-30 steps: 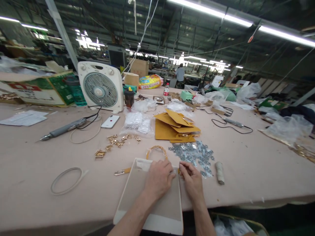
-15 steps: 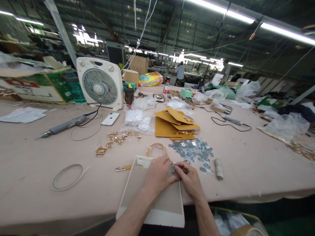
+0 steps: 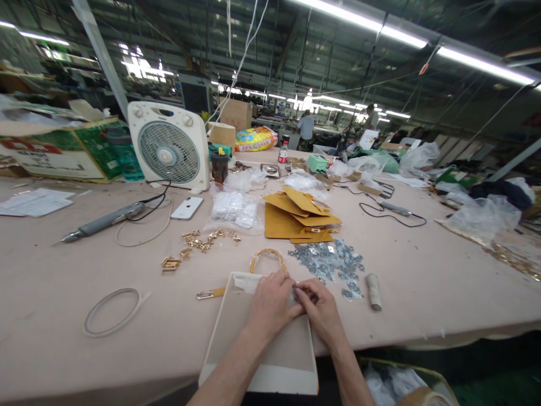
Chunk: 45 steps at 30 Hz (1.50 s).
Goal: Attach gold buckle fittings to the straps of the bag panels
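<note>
Both our hands meet at the top edge of the cream bag point(image 3: 262, 352), lying flat on the surface point(image 3: 422, 282) close before us. Our left hand point(image 3: 270, 301) weighs it down, likely to steady it; we cannot tell its grip. Our right hand point(image 3: 322, 311) has its fingers point(image 3: 305, 288) pinched on a small grey piece point(image 3: 296, 291), with metal plates point(image 3: 329, 262) just beside.

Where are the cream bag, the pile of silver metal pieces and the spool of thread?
cream bag point(image 3: 226, 327): head view, bare left part of its front panel.
pile of silver metal pieces point(image 3: 327, 262): head view, middle of the heap.
spool of thread point(image 3: 373, 291): head view, middle of its wound body.
</note>
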Each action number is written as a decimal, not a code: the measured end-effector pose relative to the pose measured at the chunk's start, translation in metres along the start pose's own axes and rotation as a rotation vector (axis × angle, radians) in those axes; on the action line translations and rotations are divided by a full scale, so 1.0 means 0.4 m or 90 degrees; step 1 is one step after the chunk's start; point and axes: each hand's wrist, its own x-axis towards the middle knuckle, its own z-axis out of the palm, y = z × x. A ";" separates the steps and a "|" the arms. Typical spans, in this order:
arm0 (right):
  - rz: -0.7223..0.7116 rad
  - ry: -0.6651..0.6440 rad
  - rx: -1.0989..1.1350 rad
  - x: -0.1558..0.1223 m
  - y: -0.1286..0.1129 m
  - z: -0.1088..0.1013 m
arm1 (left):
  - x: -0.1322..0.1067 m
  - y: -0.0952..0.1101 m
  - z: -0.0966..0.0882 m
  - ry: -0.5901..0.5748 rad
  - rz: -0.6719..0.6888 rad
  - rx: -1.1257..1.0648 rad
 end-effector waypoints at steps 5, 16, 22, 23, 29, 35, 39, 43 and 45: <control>-0.014 -0.012 0.000 -0.008 -0.007 -0.005 | -0.003 -0.001 0.003 0.007 -0.001 0.000; 0.009 -0.010 0.040 -0.008 -0.009 -0.012 | -0.006 -0.012 0.012 0.012 0.013 -0.001; 0.016 -0.018 0.039 -0.007 -0.012 -0.013 | -0.006 -0.006 0.006 0.008 0.014 -0.010; 0.013 -0.024 0.036 -0.008 -0.013 -0.014 | -0.006 -0.005 0.004 0.006 0.012 -0.013; 0.015 -0.028 0.029 -0.019 -0.013 -0.015 | -0.011 -0.003 -0.005 -0.006 -0.002 -0.034; 0.031 -0.042 0.031 -0.023 -0.016 -0.013 | 0.002 -0.004 -0.018 -0.033 -0.021 -0.063; 0.041 -0.046 0.051 -0.022 -0.014 -0.012 | 0.009 -0.005 -0.024 -0.044 -0.019 -0.058; 0.052 -0.044 0.058 -0.024 -0.008 -0.014 | 0.007 -0.004 -0.025 -0.046 -0.009 -0.050; 0.053 -0.042 0.057 -0.026 -0.006 -0.016 | 0.005 -0.003 -0.025 -0.051 -0.007 -0.048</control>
